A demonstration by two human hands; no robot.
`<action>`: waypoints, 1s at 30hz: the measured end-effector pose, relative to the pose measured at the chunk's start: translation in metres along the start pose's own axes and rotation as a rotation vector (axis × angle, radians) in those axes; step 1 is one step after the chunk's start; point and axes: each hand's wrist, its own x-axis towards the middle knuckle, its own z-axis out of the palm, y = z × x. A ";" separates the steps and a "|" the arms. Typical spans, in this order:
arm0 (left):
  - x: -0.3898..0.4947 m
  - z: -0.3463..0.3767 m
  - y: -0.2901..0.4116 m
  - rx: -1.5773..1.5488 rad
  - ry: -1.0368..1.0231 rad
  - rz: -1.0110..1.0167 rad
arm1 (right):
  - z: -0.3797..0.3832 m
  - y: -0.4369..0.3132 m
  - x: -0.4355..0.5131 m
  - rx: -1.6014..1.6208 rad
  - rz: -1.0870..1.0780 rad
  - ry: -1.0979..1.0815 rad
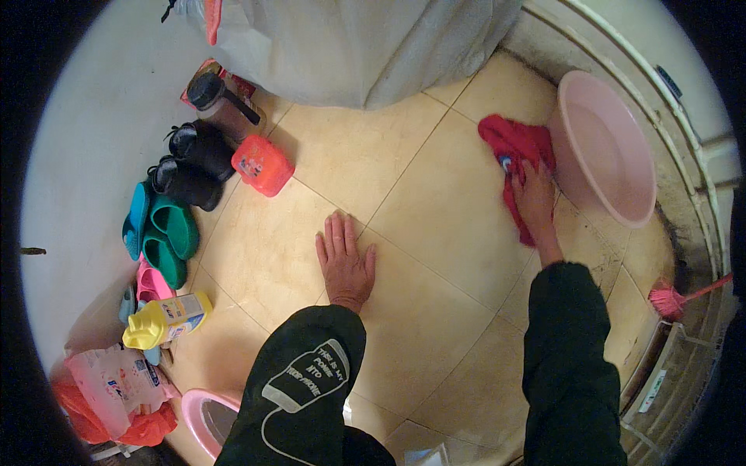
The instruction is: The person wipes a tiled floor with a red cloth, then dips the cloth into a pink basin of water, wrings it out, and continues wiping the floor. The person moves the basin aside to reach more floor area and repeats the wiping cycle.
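My left hand [347, 261] lies flat on the beige tiled floor [419, 274], palm down with fingers spread, holding nothing. To the right, my right hand [533, 195] presses on a red cloth [518, 140] spread on the tiles; its fingers rest over the cloth, and whether they grip it is not plain. A pink plastic basin [606, 151] leans at a tilt just right of the cloth. Dark green sleeves cover both my forearms, and the left one bears printed writing.
Along the left wall are a red plastic box [263, 165], a lidded jug [227, 110], black shoes [192, 180], green clogs [175, 227], a yellow bottle [168, 319] and plastic bags [119, 387]. A grey sheet [373, 52] hangs ahead. A pink brush [667, 300] stands right; another pink basin [195, 408] is lower left.
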 end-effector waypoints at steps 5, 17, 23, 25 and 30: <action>-0.001 0.001 -0.001 0.026 0.007 0.012 | -0.006 -0.029 0.005 0.173 -0.030 0.132; -0.002 0.010 -0.005 0.065 0.042 0.038 | 0.005 -0.061 0.015 0.035 -0.026 -0.089; -0.002 0.011 -0.005 0.090 0.076 0.070 | -0.037 0.043 -0.057 -0.070 0.007 -0.080; -0.002 0.014 -0.008 0.138 0.096 0.100 | -0.046 0.071 -0.087 -0.082 0.042 -0.080; -0.007 0.029 -0.019 0.191 0.151 0.114 | -0.079 0.152 -0.153 -0.114 0.178 -0.080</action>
